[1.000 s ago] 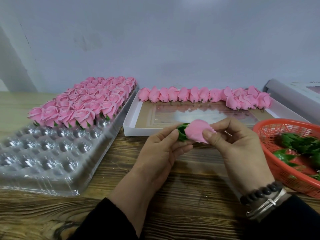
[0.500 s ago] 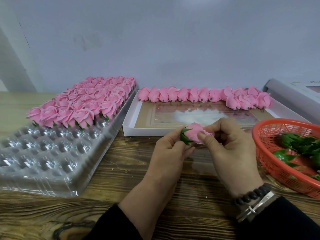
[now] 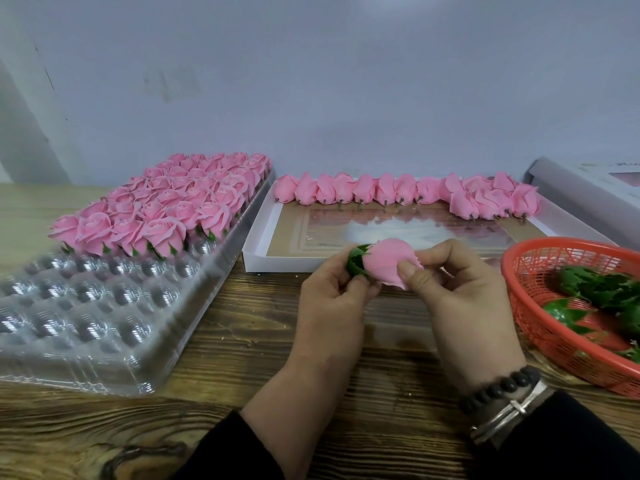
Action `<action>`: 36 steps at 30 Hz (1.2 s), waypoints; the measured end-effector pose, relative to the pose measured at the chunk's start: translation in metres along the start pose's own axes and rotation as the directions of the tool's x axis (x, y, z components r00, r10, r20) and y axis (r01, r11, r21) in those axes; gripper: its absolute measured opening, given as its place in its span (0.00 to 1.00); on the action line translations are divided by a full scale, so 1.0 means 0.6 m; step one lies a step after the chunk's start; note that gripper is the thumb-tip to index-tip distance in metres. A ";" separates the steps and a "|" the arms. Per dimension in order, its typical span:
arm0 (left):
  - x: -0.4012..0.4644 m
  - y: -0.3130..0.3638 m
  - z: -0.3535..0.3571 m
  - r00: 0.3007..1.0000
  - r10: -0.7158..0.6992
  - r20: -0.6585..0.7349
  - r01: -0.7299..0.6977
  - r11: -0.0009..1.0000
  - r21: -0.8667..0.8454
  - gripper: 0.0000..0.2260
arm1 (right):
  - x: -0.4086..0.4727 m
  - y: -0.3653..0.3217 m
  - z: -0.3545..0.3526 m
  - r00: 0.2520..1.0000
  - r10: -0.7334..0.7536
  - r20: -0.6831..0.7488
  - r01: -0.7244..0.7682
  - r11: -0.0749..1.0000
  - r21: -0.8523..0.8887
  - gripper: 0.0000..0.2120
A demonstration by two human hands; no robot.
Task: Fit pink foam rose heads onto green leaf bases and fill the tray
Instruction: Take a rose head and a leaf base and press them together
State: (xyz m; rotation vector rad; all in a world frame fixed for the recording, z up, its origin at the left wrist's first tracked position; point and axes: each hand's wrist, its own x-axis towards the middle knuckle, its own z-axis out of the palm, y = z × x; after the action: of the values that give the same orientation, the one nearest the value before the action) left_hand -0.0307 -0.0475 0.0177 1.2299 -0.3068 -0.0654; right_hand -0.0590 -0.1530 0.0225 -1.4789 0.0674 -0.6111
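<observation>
A smooth pink rose head (image 3: 389,263) is sitting in a green leaf base (image 3: 356,264), held above the wooden table (image 3: 221,341). The left hand (image 3: 332,299) is pinching the base; the right hand (image 3: 457,292) is pinching the petals. The clear tray (image 3: 114,327) at left is holding finished roses (image 3: 166,206) in its far rows. The white box (image 3: 263,237) is holding bare rose heads (image 3: 398,194); the red basket (image 3: 540,306) is holding leaf bases (image 3: 602,289). The held rose's long axis is lying left-right, base leftward.

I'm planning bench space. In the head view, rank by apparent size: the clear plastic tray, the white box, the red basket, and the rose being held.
1. Clear plastic tray
2. White box
3. Red basket, though cut off by the frame edge
4. Held rose

The tray lies nearer the camera, so first place is unsure.
</observation>
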 end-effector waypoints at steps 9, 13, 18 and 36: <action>0.007 0.005 -0.001 0.981 -0.162 -0.109 0.126 0.951 -0.281 0.11 | 0.005 0.005 0.001 0.992 0.115 0.055 -0.127 0.885 0.448 0.03; 0.002 0.002 0.001 0.986 -0.138 -0.088 0.118 0.972 -0.204 0.12 | 0.002 0.006 0.001 0.994 0.113 0.002 -0.110 0.960 0.258 0.06; 0.000 -0.001 0.003 0.991 -0.104 -0.087 0.092 0.987 -0.134 0.11 | -0.002 0.001 0.005 0.995 -0.069 -0.068 0.066 0.997 -0.044 0.15; -0.003 0.003 0.006 0.998 0.022 -0.060 -0.024 0.999 -0.035 0.13 | -0.005 -0.001 0.010 0.992 -0.122 -0.020 0.115 0.971 -0.208 0.11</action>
State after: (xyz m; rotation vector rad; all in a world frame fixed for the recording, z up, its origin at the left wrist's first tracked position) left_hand -0.0338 -0.0499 0.0204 1.1908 -0.2671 -0.0140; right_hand -0.0594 -0.1461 0.0229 -1.6827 0.0700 -0.7430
